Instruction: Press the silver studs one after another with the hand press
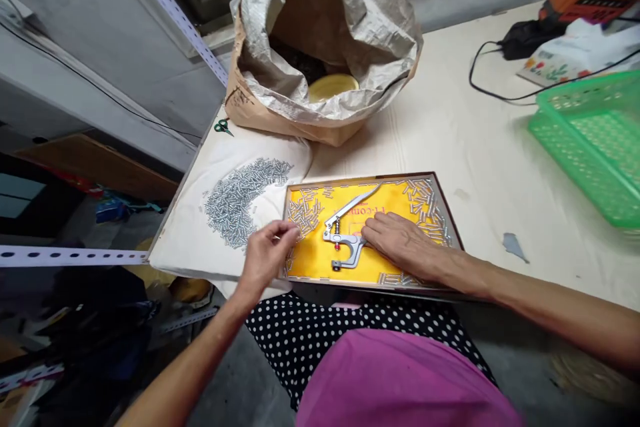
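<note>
A shallow tray [445, 200] with a yellow bottom lies in front of me. In it is a pair of snap-fastener pliers [350, 240] with grey metal handles, a spring and a small red tip. My right hand [395, 237] is closed round the lower handle; the upper handle stands apart from it. Over the tray's left edge, my left hand [270, 250] has thumb and fingers pinched together, and whatever they may hold is too small to make out. Small metal pins [304, 212] lie loose beside that hand, with more metal pins [427, 210] along the tray's right side.
A large heap of small silver metal pieces [235, 207] covers white cloth left of the tray. Behind stands an open paper sack [295, 120] containing a yellow bowl [333, 87]. Green-handled scissors [223, 127] lie near the table's left edge. A green basket [575, 160] is at right.
</note>
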Motion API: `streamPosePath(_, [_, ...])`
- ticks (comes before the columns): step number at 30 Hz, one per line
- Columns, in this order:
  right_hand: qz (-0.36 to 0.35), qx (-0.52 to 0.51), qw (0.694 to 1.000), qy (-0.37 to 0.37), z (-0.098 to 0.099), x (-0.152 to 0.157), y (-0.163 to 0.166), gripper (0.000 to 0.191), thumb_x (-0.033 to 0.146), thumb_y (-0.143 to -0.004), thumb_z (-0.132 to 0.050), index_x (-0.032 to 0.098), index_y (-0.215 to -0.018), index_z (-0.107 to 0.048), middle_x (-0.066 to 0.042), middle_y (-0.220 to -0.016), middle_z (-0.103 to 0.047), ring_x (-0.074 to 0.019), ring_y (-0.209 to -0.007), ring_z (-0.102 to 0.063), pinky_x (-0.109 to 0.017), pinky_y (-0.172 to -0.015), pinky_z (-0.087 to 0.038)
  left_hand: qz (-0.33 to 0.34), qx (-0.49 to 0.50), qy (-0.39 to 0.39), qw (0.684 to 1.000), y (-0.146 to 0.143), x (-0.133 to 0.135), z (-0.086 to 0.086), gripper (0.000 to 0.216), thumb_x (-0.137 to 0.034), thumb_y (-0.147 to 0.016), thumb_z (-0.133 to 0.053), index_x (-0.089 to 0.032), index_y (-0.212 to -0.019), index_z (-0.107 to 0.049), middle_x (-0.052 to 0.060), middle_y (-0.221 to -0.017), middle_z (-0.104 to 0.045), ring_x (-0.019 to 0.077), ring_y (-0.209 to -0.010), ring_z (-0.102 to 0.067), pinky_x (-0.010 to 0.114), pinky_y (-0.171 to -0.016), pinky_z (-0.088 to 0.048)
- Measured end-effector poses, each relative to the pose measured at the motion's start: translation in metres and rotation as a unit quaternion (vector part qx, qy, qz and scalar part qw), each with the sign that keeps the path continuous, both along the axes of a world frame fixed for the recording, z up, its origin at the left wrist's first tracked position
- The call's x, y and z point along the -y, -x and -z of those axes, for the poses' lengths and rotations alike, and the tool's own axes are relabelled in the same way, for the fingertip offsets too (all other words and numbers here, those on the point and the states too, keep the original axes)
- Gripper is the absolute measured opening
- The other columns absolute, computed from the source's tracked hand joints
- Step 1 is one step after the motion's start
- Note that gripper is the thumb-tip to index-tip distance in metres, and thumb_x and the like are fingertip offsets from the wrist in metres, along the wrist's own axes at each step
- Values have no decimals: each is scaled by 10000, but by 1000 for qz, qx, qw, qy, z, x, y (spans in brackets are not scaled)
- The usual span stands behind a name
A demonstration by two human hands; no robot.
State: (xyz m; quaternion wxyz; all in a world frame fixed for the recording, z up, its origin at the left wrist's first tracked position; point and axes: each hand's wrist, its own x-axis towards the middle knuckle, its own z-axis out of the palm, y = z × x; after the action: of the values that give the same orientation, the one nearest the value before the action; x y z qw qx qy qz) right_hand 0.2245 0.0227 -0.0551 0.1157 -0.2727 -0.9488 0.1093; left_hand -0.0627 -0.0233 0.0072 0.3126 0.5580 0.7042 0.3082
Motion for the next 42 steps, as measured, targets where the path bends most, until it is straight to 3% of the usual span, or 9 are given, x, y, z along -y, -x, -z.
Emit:
streamPosePath(3, [-4,17,999,-50,-3,7,-3,230,78,-982,-376,188,-944,-574,-78,-876,-625,-216,-806,-485,-358,-742,-333,-7,100,32,994,-47,21,10,276,-435,-775,-707,-170,-845,-735,49,-804,-757,178,-724,-691,287,-697,-574])
streamPosePath(7, [-10,24,997,-70,-4,17,-6,243,66,-966,-371,173,-998,-587,-88,-868,-638,-218,-766,-495,-364,-694,-315,-39,132,51,989,-70,34,25,293,-443,-766,-719,-158,-835,-731,64,-829,-770,190,-770,-712,296,-728,-583])
streamPosePath(13, [6,0,1000,-24,-1,19,-6,196,92,-956,-408,186,-1021,-567,-90,-911,-644,-216,-796,-512,-353,-694,-318,-36,102,57,992,-70,36,31,353,-501,-758,-724,-155,-827,-746,68,-823,-773,198,-767,-713,296,-723,-576])
streamPosePath(20, [6,27,999,25,-6,14,-6,173,130,-995,-391,189,-1006,-554,-86,-924,-641,-210,-806,-521,-353,-721,-351,4,29,79,996,-71,29,29,296,-456,-752,-685,-166,-756,-745,50,-765,-757,188,-711,-689,276,-676,-542])
streamPosePath(28, [-14,-23,996,79,20,13,-8,183,144,-975,-409,229,-1081,-533,-78,-1052,-613,-207,-830,-522,-345,-719,-399,60,-23,172,983,-68,14,19,296,-440,-732,-648,-163,-640,-702,18,-575,-679,156,-543,-595,236,-521,-414])
streamPosePath(33, [10,-7,997,77,5,4,-8,145,272,-976,-512,200,-1087,-569,-98,-1085,-623,-221,-890,-550,-354,-752,-436,55,-24,183,981,-67,15,21,316,-464,-712,-656,-157,-665,-714,36,-591,-681,166,-557,-593,238,-502,-384])
streamPosePath(38, [47,22,999,-4,-13,-27,-13,869,620,-719,-771,158,-1391,-469,-205,-1463,-449,-398,-1280,-419,-514,-967,-399,46,-15,198,979,-68,18,20,362,-505,-711,-640,-152,-700,-722,48,-642,-696,175,-605,-605,248,-531,-396])
streamPosePath(42, [20,70,997,7,-19,-42,-12,910,710,-719,-698,126,-1385,-490,-203,-1353,-551,-399,-1255,-433,-520,-973,-372,47,-31,214,975,-69,17,19,354,-492,-713,-626,-150,-680,-713,47,-648,-689,172,-621,-597,249,-545,-391])
